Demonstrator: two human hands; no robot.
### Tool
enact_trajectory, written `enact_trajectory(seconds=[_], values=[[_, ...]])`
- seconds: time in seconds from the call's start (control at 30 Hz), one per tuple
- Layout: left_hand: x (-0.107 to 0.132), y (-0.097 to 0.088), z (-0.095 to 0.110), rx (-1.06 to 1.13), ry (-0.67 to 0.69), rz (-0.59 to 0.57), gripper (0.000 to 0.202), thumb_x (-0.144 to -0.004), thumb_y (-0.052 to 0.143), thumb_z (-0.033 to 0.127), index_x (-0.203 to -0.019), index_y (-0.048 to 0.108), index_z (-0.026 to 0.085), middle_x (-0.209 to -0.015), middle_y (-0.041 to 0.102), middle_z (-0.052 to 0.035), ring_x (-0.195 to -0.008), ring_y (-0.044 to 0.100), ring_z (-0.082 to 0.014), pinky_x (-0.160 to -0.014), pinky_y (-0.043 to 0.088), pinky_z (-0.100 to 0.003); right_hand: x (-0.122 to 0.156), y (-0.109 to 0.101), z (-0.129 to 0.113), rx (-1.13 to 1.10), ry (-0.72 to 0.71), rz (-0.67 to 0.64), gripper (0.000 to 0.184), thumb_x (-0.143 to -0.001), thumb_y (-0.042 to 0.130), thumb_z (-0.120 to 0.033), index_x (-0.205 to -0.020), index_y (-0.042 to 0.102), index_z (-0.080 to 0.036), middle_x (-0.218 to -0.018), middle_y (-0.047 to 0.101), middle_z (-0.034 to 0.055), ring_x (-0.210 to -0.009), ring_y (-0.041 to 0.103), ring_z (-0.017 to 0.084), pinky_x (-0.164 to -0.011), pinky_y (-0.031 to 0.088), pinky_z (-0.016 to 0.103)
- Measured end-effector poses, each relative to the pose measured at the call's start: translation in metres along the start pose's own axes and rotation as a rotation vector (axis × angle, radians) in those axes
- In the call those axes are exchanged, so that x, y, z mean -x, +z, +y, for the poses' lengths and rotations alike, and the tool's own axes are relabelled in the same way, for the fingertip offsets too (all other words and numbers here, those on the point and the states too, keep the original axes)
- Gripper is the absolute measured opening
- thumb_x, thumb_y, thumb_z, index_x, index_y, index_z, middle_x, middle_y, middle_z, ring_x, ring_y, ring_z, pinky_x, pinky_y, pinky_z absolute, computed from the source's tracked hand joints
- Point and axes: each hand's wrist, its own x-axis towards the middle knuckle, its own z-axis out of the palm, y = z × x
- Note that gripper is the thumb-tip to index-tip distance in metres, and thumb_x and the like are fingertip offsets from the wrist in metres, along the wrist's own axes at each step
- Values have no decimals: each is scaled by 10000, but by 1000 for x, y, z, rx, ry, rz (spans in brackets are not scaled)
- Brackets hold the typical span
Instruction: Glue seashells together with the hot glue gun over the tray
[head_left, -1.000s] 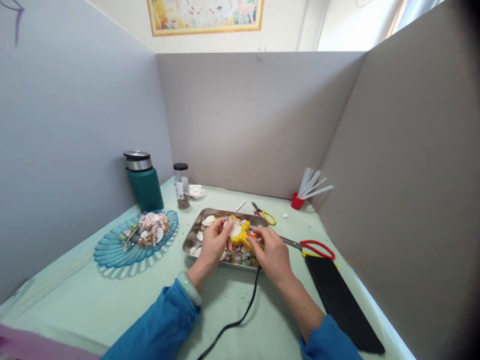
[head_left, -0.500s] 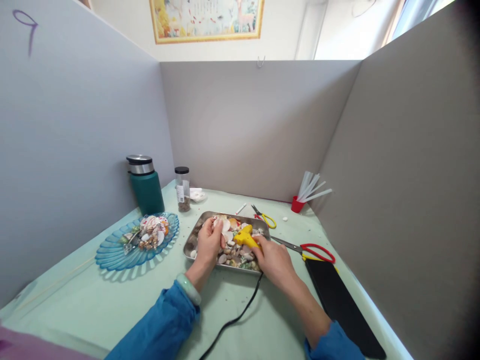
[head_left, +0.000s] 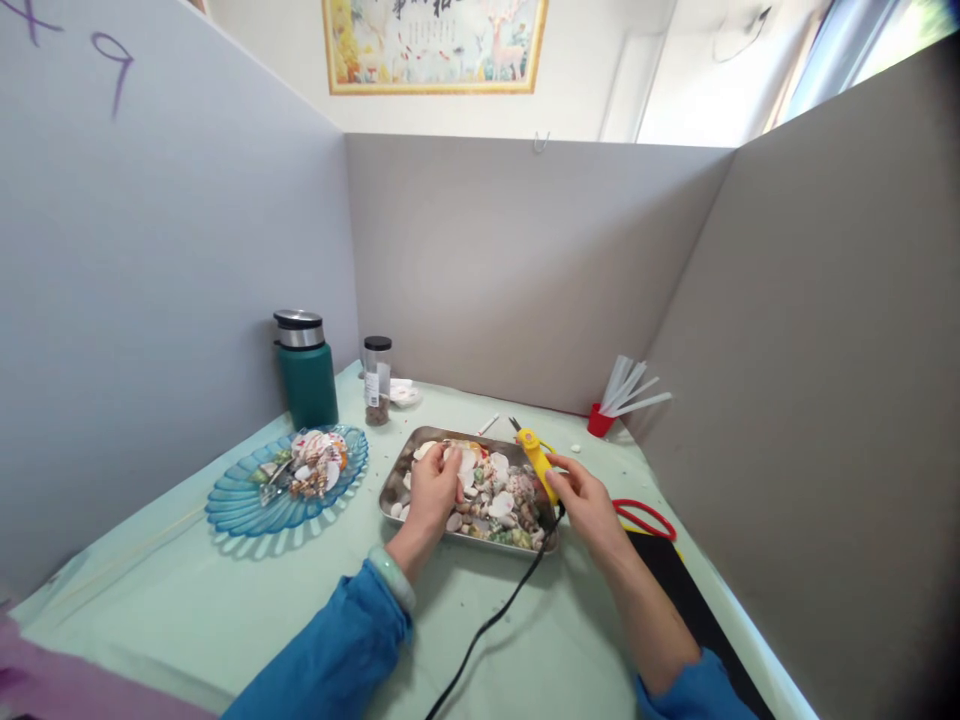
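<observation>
A yellow hot glue gun [head_left: 538, 465] with a black cord [head_left: 495, 615] is in my right hand [head_left: 589, 505], over the right end of a metal tray [head_left: 480, 545]. The fingers wrap its handle and its nozzle end points up and away. My left hand [head_left: 431, 495] is above the tray's left part, fingers pinched together. Whatever they hold, if anything, is hidden; a pale shell [head_left: 469, 460] shows right beside the fingertips. Shells and small stones [head_left: 499, 500] of several kinds fill the tray.
Left of the tray lies a blue scalloped plate [head_left: 232, 510] with shells on it. Behind stand a green bottle [head_left: 309, 385] and a black-lidded jar [head_left: 377, 380]. To the right are red-handled scissors [head_left: 646, 518], a black flat object [head_left: 694, 590] and a red cup [head_left: 600, 420] of glue sticks [head_left: 626, 385]. Grey partitions [head_left: 525, 270] surround the table.
My right hand has moved the glue gun from the tray's middle to its right end and tipped it more upright. My left hand stays over the tray. The view has shifted slightly.
</observation>
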Motion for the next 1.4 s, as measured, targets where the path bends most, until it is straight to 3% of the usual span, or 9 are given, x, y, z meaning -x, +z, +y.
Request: enact_trajectory(seconds=[0.07,0.17,0.27,0.33,0.4,0.6,0.83,1.4], values=[[-1,0,-2,-34,11,-27,210,-807,546,347,-705,451,190,-439,393,100,-316,404,-60,-355,225,-166,5,-1,-10,-169,-5,-36,552,-683,726,-463,-1129,572,-175,-810,709,55,-806,661,223,-723,496,320],[-1,1,-4,-84,26,-46,213,-808,545,333,-692,430,196,-429,390,102,-330,437,-69,-377,264,-168,14,5,-22,-436,15,-163,506,-720,711,-450,-1136,547,-214,-909,677,54,-776,629,187,-565,486,262],[-1,1,-4,-99,36,-66,212,-813,535,327,-687,422,200,-415,404,100,-344,466,-81,-402,289,-174,22,17,-23,-504,37,-171,476,-729,713,-437,-1116,546,-215,-728,590,-14,-560,520,112,-372,340,178],[-1,1,-5,-110,35,-63,211,-811,532,323,-681,418,202,-408,419,96,-354,484,-90,-416,304,-179,27,24,-20,-442,46,-124,455,-739,707,-431,-1094,554,-191,-580,467,-70,-433,384,67,-329,227,156],[-1,1,-5,-128,29,-56,194,-807,531,317,-686,434,201,-397,442,90,-367,498,-99,-442,332,-186,30,28,-16,-338,29,-129,456,-748,697,-436,-1080,567,-153,-510,405,-90,-400,319,52,-341,200,162],[-1,1,-4,-115,40,-39,149,-800,532,323,-737,518,189,-451,514,63,-422,545,-124,-471,380,-204,37,29,-12,-102,-70,-313,452,-781,657,-448,-1084,585,-121,-451,391,-87,-408,321,62,-410,255,211],[-1,1,-3,-67,26,-25,175,-805,536,330,-839,599,171,-570,577,26,-495,582,-126,-493,427,-203,34,28,-2,79,-68,-411,430,-768,668,-445,-1058,638,-129,-499,395,-69,-420,338,68,-429,280,220],[1,2,4,60,7,-47,231,-754,614,345,-865,647,145,-785,666,-30,-557,610,-120,-547,504,-223,33,27,1,146,-95,-400,380,-741,696,-388,-1047,692,-162,-525,463,-46,-448,370,87,-427,320,210]])
